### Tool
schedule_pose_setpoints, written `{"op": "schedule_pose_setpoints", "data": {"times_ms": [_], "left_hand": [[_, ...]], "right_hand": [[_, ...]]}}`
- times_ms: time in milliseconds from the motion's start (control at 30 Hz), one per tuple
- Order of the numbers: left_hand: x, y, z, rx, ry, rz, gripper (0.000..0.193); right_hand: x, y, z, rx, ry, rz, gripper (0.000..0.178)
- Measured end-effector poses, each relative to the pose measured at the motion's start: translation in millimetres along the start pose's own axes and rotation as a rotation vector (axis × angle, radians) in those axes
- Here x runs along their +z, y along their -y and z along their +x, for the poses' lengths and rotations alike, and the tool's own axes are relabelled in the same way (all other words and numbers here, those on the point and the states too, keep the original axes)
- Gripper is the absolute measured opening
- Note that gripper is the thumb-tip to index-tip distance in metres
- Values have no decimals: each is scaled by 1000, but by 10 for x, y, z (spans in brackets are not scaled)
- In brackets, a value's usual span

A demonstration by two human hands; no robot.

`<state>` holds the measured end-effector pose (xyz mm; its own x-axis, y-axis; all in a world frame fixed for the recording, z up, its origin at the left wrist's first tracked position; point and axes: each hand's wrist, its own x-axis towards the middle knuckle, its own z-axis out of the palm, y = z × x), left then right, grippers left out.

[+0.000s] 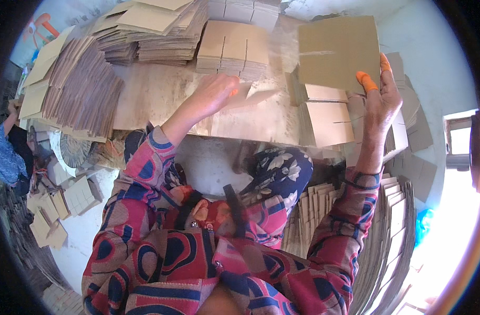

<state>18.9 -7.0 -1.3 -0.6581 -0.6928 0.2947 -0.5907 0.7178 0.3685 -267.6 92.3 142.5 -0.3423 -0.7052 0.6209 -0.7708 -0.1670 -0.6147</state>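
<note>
My right hand (382, 102), with orange covers on the thumb and a finger, grips the right edge of a plain brown cardboard sheet (337, 52). The sheet is held up over a stack of smaller cardboard pieces (328, 124) at the table's right side. My left hand (214, 94) is closed over the middle of the table, an orange cover showing at a fingertip. Whatever its curled fingers hold is hidden. Just beyond it sits a stack of slotted cardboard pieces (232, 47). A blurred cardboard flap (257, 98) lies to its right.
Leaning cardboard sheets (77, 84) and a tall pile (158, 39) fill the table's (156, 100) left and back. Standing cardboard rows (389, 231) are beside my right arm. Loose pieces (82, 197) lie on the floor at left, near another person's blue sleeve (8, 155).
</note>
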Motion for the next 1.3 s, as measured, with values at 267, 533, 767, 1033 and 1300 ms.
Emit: {"op": "schedule_pose_setpoints", "data": {"times_ms": [267,533,767,1033,1300], "left_hand": [[10,-46,46,-41,46,-19,9],[27,-13,48,-40,48,-33,14],[42,27,53,-32,46,-48,15],[110,178,65,-39,21,-109,16],[178,219,105,41,-77,-72,21]], "right_hand": [[22,292,-66,188,224,288,59],[360,282,-154,213,362,351,57],[768,119,-306,179,625,217,56],[1051,54,-453,-273,670,-129,57],[1279,-105,-741,-418,832,-320,61]]}}
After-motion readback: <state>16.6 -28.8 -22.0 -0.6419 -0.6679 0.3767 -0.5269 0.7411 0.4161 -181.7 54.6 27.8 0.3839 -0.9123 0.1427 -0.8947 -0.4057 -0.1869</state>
